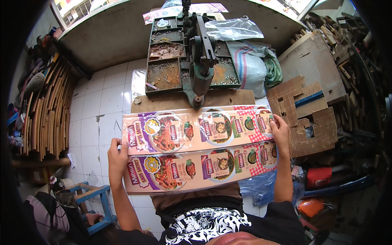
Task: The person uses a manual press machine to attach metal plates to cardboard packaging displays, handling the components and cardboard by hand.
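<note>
head view: a glossy printed sheet (190, 152) is supported between both hands, in front of the person's torso and on the near side of a green lever press (200, 77). it shows two printed rows, one above the other; whether these are separate pieces or one creased piece cannot be told. the left hand (117, 157) grasps the left edge near the line between the rows. the right hand (280, 130) grasps the right edge at the upper row, fingers bent around it. neither hand is released.

the press nose stands at the sheet's far edge, around mid-length; contact cannot be confirmed. behind it, a compartmented tray (163, 91) of small metal parts flanks the press above the wooden counter (241, 97).

step in hand, as judged: holding and aligning the sheet at the press. the next move appears to call for level support from both hands, the far edge square to the nose, and fingers clear of it. uneven support could let the sheet bow.
</note>
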